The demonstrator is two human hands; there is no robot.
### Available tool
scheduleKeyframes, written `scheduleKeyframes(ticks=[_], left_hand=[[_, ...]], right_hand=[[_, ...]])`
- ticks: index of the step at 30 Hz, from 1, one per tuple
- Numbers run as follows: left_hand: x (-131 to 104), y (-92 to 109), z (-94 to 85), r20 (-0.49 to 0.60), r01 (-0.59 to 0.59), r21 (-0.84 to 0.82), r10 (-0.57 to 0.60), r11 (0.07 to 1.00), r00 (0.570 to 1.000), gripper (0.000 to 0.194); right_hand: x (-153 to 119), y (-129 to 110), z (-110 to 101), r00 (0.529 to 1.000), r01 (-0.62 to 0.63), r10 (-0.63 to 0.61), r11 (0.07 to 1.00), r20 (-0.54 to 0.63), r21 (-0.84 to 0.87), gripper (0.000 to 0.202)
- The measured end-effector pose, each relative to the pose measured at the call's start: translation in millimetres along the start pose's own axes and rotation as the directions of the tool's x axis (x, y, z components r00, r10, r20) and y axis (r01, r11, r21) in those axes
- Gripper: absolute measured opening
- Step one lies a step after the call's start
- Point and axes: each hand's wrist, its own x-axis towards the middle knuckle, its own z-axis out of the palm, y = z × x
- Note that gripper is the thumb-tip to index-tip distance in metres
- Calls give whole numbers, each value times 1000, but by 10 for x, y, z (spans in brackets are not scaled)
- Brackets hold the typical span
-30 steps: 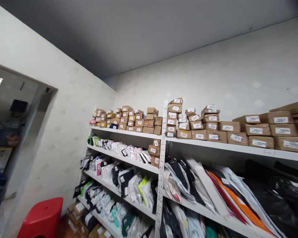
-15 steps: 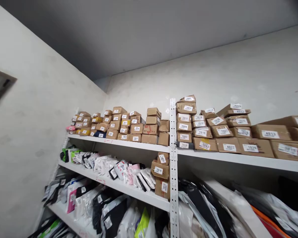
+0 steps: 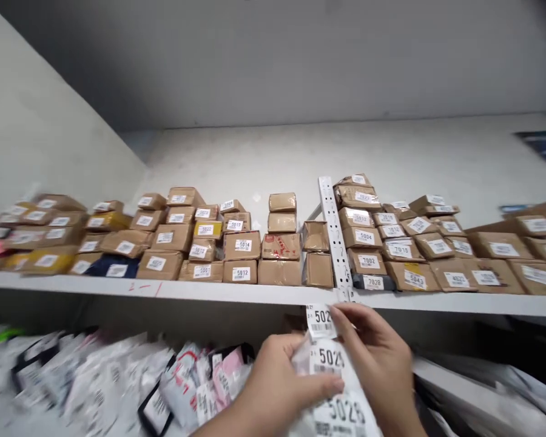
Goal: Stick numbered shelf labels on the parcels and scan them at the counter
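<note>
A strip of white barcode labels [image 3: 346, 413] with printed numbers, one reading 5026, is held up in front of the upper shelf. My left hand [image 3: 277, 382] grips it from the left, thumb pressed across its face. At the strip's top end, my right hand [image 3: 382, 367] pinches the edge of the uppermost label [image 3: 321, 321], its thumb covering the last digit. The lower end of the strip runs out of the bottom of the view. Behind the hands is the white shelf edge [image 3: 236, 291].
Labelled brown cardboard boxes [image 3: 241, 246] stand stacked along the upper shelf. A perforated white post [image 3: 334, 237] divides the rack. On the level below lie plastic-wrapped packets [image 3: 104, 382] at the left and larger bagged items [image 3: 482, 388] at the right.
Both hands and the label strip have come into view from below. The camera has moved closer to the rack and turned, so the upper shelf looks larger and more level.
</note>
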Motion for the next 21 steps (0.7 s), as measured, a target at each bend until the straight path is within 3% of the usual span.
scheduleKeyframes(ticks=[2, 4, 7, 9, 13, 16, 17, 21], left_hand=[[116, -15, -453, 103, 11, 78, -19, 997, 995, 35], [243, -34, -916, 147, -43, 134, 23, 990, 989, 32], [552, 53, -1529, 120, -257, 190, 238, 947, 964, 30], [840, 232, -1835, 70, -408, 240, 403, 881, 912, 30], [1496, 785, -2219, -104, -516, 415, 602, 750, 792, 43], [1959, 1182, -2407, -279, -457, 638, 739, 620, 613, 38], [2095, 1286, -2457, -310, -417, 682, 754, 600, 579, 36], [2483, 1530, -2533, -328, -307, 780, 774, 546, 543, 34]], right_hand=[[259, 223, 443, 997, 51, -53, 998, -50, -27, 27], [502, 502, 804, 994, 104, -107, 986, -16, -133, 25], [769, 887, 1125, 983, 179, -141, 884, 119, -432, 17], [851, 1031, 1203, 975, 216, -140, 775, 173, -594, 15], [857, 1021, 1203, 976, 216, -108, 553, 188, -805, 18], [847, 918, 1163, 996, 87, -45, 410, 75, -908, 35], [850, 894, 1142, 998, 64, -26, 400, 58, -914, 38], [835, 849, 1023, 980, 164, 24, 468, 198, -868, 21]])
